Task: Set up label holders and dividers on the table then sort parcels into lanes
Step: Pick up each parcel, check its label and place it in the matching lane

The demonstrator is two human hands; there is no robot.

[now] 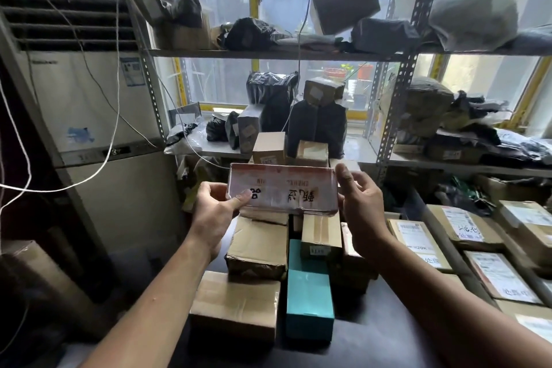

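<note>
A clear label holder (283, 188) with a red-and-white card and black handwriting, seen upside down, is held up in front of me. My left hand (216, 209) grips its left end, thumb across the face. My right hand (360, 203) holds its right end with the fingers behind. Below it, parcels stand in rows on the dark table (373, 334): brown cardboard boxes (257, 245) and a teal box (309, 299).
More labelled cardboard parcels (493, 275) lie to the right beyond a metal divider rail (448, 245). Metal shelves (268, 53) behind hold black and grey bagged parcels. A tall white air conditioner (89, 92) stands at the left, with white cords (113, 116) hanging across it.
</note>
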